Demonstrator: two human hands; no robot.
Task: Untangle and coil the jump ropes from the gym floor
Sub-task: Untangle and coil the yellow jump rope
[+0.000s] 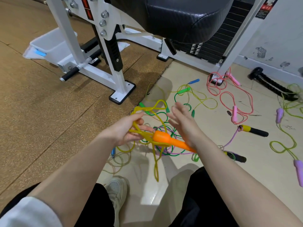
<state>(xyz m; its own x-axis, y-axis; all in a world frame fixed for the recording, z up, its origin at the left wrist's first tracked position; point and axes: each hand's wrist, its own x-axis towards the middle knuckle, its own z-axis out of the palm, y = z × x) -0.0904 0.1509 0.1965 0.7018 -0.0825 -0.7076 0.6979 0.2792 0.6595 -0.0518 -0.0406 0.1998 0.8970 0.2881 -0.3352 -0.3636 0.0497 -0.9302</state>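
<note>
My left hand (129,130) grips translucent yellow rope (148,110) ending in a bright orange handle (165,138). Beneath my fingers lie green (180,95) and lilac cords (164,130); off right, a pink rope (229,95), purple handles (299,171), black-and-yellow grips (254,130).

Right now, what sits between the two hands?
In the head view, the orange handle spans the gap from left hand to right hand, with yellow rope loops bunched at its thick end.

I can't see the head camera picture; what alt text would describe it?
A person's left hand holds loops of a yellow jump rope with an orange handle, the right hand open beside it. More tangled ropes lie on the floor by a weight machine.
</note>
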